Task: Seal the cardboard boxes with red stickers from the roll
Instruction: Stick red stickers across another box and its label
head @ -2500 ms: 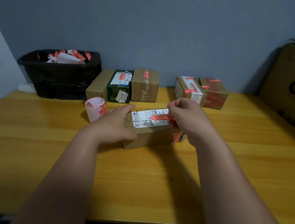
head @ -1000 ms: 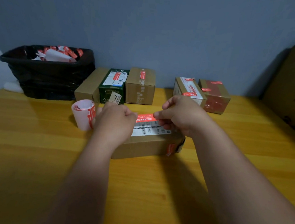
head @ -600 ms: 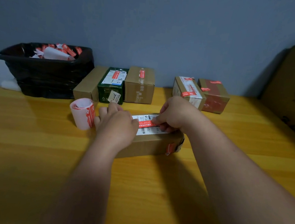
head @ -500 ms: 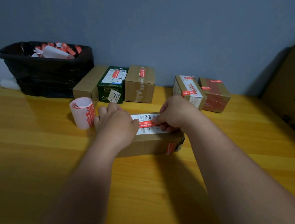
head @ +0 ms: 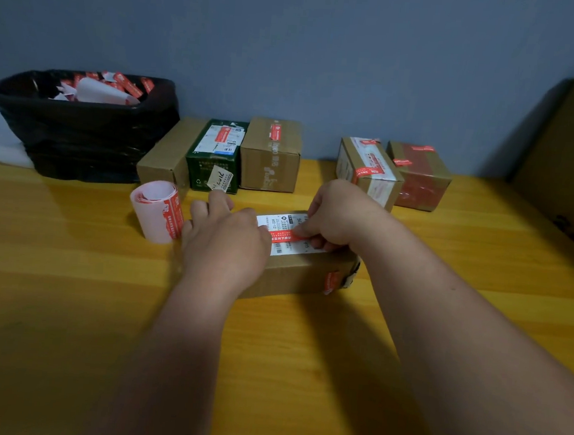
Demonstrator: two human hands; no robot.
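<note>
Nearest, two bare forearms reach out over the yellow wooden table (head: 66,303). At their ends both hands work on a brown box (head: 303,272) lying flat near the middle of the table. The left hand (head: 223,240) lies over the box's left part, fingers curled down over its far edge, gripping it. The right hand (head: 335,214) rests on the box's top right, its fingers curled, with the fingertips (head: 300,232) pressing the right end of a red sticker (head: 285,238). That sticker runs across the white label (head: 286,232) on the top face, between the two hands. A second red sticker (head: 331,282) shows on the box's front right corner.

Just left of the left hand, the sticker roll (head: 157,210) stands on end on the table, pale backing with red stickers round its side.

Farther back, a row of three boxes sits side by side: a plain brown one (head: 164,159), a green one (head: 216,155) and a brown one (head: 271,154), the last two with red stickers on top. To their right stand two more touching boxes, a taped one (head: 368,170) and a reddish one (head: 419,174), both with red stickers.

At the far left, against the blue-grey wall, a black bin (head: 80,125) holds white and red scraps. At the right edge a big carton (head: 572,154) leans.
</note>
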